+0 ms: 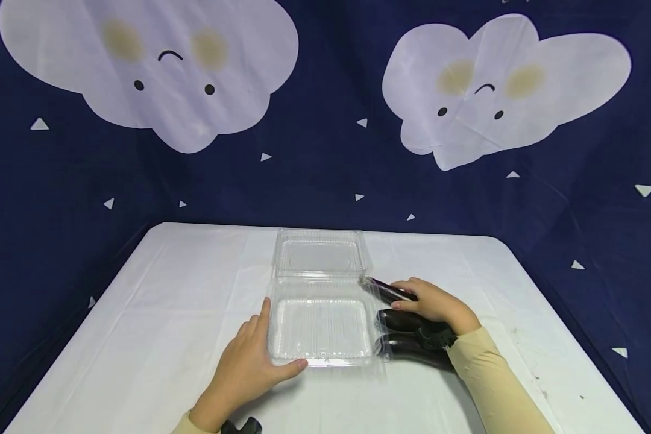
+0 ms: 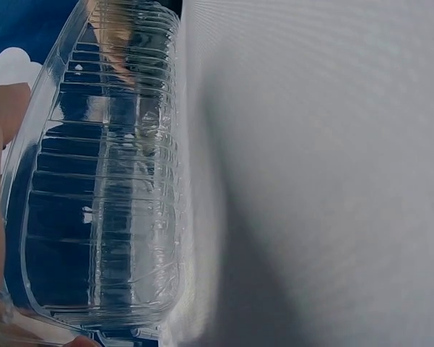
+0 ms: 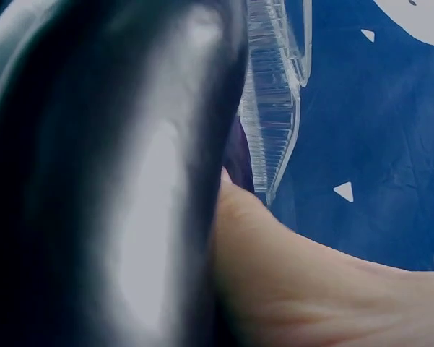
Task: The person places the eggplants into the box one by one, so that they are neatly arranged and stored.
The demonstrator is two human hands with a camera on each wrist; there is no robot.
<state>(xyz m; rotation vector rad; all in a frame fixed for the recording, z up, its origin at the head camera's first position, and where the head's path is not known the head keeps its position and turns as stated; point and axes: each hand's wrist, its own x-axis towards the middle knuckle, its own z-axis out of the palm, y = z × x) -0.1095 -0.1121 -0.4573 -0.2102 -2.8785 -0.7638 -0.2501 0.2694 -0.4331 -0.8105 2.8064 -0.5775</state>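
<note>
A clear plastic clamshell container (image 1: 322,328) lies with its lid (image 1: 321,255) folded back on the white table. My left hand (image 1: 252,355) rests along its left side, index finger straight and thumb at the front edge. The left wrist view shows the container's ribbed wall (image 2: 108,188) close up. My right hand (image 1: 434,304) grips a dark eggplant (image 1: 387,292), whose stem end reaches the container's right rim near the hinge. Two more eggplants lie just in front, one (image 1: 398,320) partly under the right wrist, the other (image 1: 407,348) nearest me. An eggplant (image 3: 144,181) fills much of the right wrist view.
The white-covered table (image 1: 157,313) extends on both sides of the container. Behind it hangs a dark blue cloth (image 1: 325,175) with white clouds and small triangles.
</note>
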